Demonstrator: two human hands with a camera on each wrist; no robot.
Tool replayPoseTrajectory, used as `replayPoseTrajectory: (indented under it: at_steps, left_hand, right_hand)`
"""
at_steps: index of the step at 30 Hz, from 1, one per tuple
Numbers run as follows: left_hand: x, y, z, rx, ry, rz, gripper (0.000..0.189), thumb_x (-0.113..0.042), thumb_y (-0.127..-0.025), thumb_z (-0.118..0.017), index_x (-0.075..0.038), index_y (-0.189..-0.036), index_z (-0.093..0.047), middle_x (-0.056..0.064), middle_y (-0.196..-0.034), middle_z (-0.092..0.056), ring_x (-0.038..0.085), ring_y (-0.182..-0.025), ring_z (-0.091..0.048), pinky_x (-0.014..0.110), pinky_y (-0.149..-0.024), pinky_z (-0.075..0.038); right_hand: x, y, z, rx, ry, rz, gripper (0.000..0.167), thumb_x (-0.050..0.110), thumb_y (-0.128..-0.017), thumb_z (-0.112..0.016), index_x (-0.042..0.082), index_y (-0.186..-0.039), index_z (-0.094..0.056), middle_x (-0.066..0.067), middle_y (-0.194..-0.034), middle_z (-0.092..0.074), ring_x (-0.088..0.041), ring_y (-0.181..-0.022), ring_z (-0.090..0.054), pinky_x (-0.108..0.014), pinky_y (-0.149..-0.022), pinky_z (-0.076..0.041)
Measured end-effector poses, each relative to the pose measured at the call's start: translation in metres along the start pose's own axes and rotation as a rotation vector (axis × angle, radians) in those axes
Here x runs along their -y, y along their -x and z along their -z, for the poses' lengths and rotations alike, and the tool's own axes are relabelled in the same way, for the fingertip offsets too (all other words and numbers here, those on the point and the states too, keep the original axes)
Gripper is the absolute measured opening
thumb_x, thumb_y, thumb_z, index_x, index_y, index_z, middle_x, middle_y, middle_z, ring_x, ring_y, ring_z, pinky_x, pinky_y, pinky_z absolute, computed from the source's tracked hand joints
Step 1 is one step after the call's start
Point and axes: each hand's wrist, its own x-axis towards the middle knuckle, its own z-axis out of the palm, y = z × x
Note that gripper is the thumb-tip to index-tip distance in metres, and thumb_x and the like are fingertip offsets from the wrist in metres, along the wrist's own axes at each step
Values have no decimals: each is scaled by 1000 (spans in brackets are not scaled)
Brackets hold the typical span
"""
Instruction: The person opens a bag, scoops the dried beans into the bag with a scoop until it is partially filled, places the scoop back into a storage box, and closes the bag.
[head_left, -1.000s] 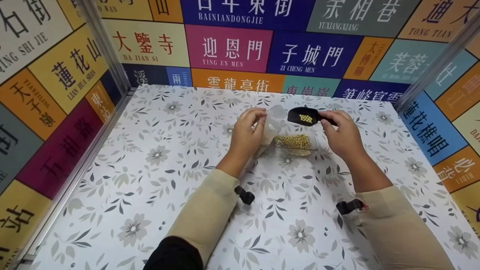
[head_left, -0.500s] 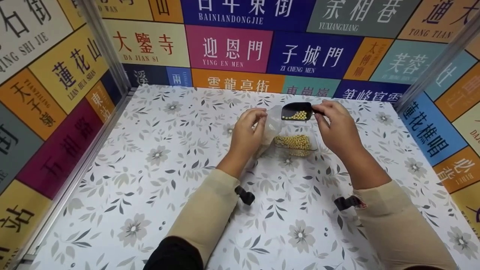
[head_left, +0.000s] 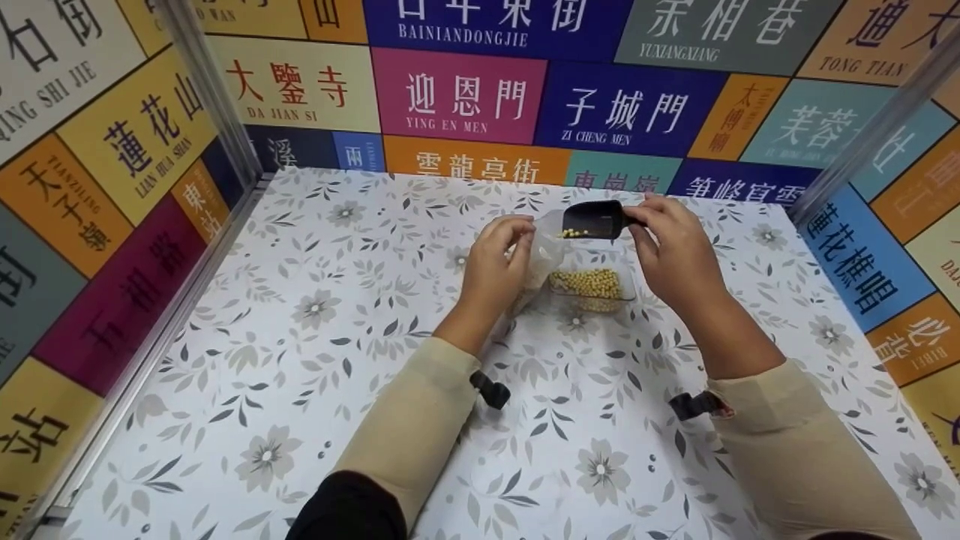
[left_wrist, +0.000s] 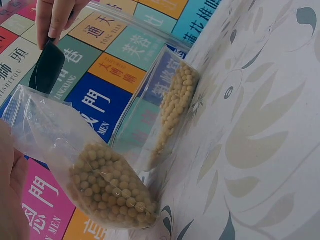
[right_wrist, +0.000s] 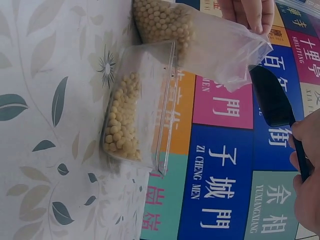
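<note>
My right hand [head_left: 679, 251] pinches the handle of a black scoop [head_left: 598, 217], whose blade tips left at the mouth of a clear plastic bag [right_wrist: 215, 55]. A few yellow soybeans [head_left: 574, 233] lie at the scoop's front edge. With bent fingers and thumb, my left hand [head_left: 495, 255] holds the bag by its upper edge. The bag's lower part is filled with soybeans [left_wrist: 112, 192] and stands on the table. Just right of it is a clear rectangular container [right_wrist: 156, 57] with soybeans [right_wrist: 121, 122] heaped in it, below the scoop.
A white table [head_left: 315, 390] with a grey leaf and flower print lies under everything. Panels with coloured street-name signs [head_left: 457, 97] rise behind and at both sides, joined by metal posts [head_left: 214, 90]. Black wrist mounts [head_left: 491, 391] sit on both sleeves.
The scoop has moved left to the bag's mouth and tilted, and most of the soybeans have left its blade. My left hand and the container have stayed in place.
</note>
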Motion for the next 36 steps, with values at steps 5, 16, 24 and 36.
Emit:
replayPoseTrajectory:
  at_steps: [5, 16, 24, 36]
  left_hand:
    - [1, 0, -1, -4, 6, -6, 13, -17, -107, -65, -10, -112, -75, 2, -129, -75, 15, -124, -70, 16, -107, -56]
    - [1, 0, -1, -10, 9, -20, 12, -16, -107, -65, -9, -111, -74, 2, -128, -75, 14, -124, -70, 15, -106, -55]
    - [2, 0, -1, -12, 12, -35, 12, -17, -108, -64, -10, -111, -74, 2, -128, -75, 14, -124, -70, 14, -106, -55]
    - [3, 1, -2, -1, 13, -26, 13, -15, -108, -64, -9, -111, -74, 2, -129, -75, 15, -125, -69, 15, -107, -55]
  right_hand:
    - [-9, 3, -2, -4, 1, -2, 28, 12, -108, -63, 7, -134, -73, -16, -135, -68, -38, -147, -54, -57, -126, -44]
    - [-37, 23, -22, 54, -99, -190, 31, 15, -109, -61, 6, -137, -72, -16, -139, -64, -37, -133, -60, -58, -113, -50]
    - [-47, 42, -48, 284, -121, -265, 34, 18, -110, -59, 9, -142, -68, -14, -147, -61, -40, -136, -59, -60, -115, -51]
    - [-47, 43, -59, 450, -111, -272, 38, 17, -111, -52, 11, -147, -65, -18, -159, -53, -43, -150, -47, -64, -127, -38]
